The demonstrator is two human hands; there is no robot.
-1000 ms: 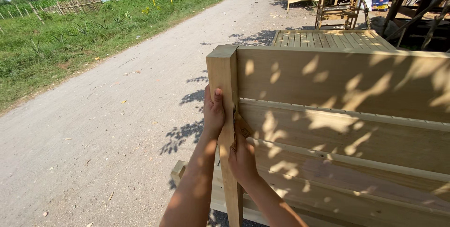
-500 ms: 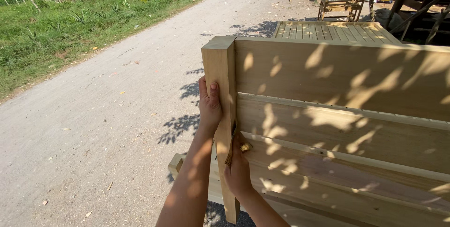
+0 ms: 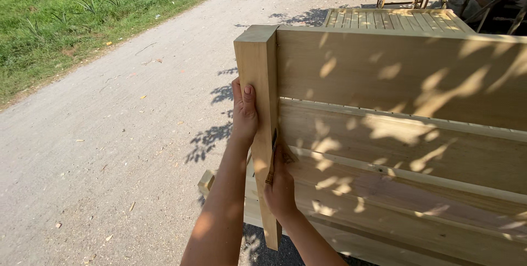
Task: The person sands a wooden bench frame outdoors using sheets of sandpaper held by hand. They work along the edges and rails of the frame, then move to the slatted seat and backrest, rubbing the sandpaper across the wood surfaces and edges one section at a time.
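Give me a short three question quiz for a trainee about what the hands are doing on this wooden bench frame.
1. True or false: the left hand grips the upright corner post.
2. What does the right hand press on the post? A sandpaper piece, B hammer, C paintbrush.
3. What lies left of the frame beyond the road?

Key: 1 true. 2 A. 3 Grass verge.

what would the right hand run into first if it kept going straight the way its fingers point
The right hand points up along the wooden post. Its folded sandpaper already rests on it, so probably the wide top board's joint, though depth is unclear.
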